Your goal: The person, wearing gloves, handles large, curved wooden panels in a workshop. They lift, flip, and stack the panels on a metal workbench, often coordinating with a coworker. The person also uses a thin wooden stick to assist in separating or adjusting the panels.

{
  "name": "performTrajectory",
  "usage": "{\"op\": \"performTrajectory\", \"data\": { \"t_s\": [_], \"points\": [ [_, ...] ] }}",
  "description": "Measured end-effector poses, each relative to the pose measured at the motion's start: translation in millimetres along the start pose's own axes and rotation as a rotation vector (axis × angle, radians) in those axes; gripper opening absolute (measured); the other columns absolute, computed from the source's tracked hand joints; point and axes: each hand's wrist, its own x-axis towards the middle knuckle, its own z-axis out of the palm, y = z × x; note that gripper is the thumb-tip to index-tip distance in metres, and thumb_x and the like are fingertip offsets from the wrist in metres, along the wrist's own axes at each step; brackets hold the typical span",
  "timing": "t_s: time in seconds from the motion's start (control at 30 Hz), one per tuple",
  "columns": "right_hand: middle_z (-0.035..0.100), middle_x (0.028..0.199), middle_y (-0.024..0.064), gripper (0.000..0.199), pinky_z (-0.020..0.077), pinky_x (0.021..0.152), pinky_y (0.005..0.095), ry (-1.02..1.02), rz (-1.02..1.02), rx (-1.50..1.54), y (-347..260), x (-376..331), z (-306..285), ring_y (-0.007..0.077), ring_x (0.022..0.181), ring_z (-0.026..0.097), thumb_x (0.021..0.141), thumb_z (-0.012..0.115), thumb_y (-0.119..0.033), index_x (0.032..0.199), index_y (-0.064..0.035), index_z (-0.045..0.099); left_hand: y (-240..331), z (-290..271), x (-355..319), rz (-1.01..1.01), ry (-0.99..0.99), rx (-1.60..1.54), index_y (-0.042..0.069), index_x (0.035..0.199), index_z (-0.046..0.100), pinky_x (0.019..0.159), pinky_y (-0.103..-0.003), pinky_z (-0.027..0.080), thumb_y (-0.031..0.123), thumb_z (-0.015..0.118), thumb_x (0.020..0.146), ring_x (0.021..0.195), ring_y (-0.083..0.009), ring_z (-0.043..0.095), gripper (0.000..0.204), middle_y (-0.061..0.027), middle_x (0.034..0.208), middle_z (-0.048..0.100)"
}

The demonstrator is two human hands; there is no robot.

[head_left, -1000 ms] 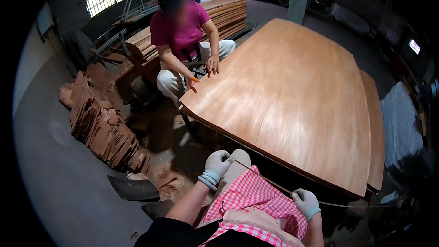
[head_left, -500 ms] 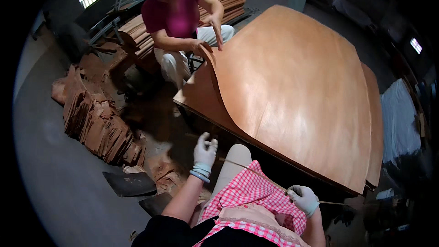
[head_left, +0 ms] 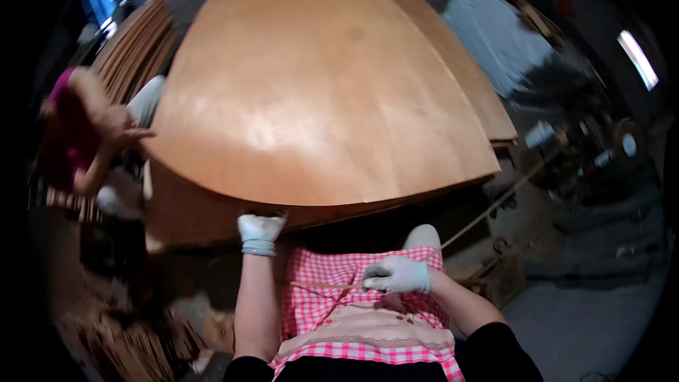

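The left hand (head_left: 259, 230) is closed on the near edge of the top wood sheet (head_left: 318, 99), thin, light and floppy, best held at its edges; the right hand (head_left: 397, 274) pinches a thin stick (head_left: 325, 285).

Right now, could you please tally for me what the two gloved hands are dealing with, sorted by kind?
White-gloved hands: 2, the left hand at the sheet's near edge, the right hand over the lap.
Large, thin, orange-brown wooden veneer sheets on top of the stack: 1.
Thin, pale wooden sticks: 1, held by the right hand.
Total: 4.
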Motion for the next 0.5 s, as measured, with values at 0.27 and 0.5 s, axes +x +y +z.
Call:
{"op": "performTrajectory", "data": {
  "t_s": [0.27, 0.5],
  "points": [
    [0.067, 0.081, 0.0091, 0.034, 0.0481, 0.07, 0.0333, 0.06, -0.082, 0.129, 37, 10, -1, 0.0196, 0.072, 0.062, 0.094, 0.054, -0.034, 0.104, -0.0038, 0.066, -12, 97, 8, 0.366, -0.529, 0.637, 0.008, 0.147, 0.032, 0.081, -0.031, 0.051, 0.007, 0.048, 0.09, 0.104, -0.0201, 0.058, 0.059, -0.012, 0.142, 0.045],
    [0.065, 0.078, 0.0072, 0.03, 0.0466, 0.066, 0.0316, 0.03, -0.063, 0.245, 47, 13, -22, 0.0158, 0.068, 0.059, 0.096, 0.053, -0.033, 0.101, -0.0061, 0.067, -16, 211, 120, 1.779, -0.471, 2.06, 0.006, 0.153, 0.002, 0.119, -0.044, 0.009, 0.035, 0.081, 0.068, 0.146, -0.0361, 0.008, 0.12, -0.0201, 0.159, 0.005]
  ]
}}
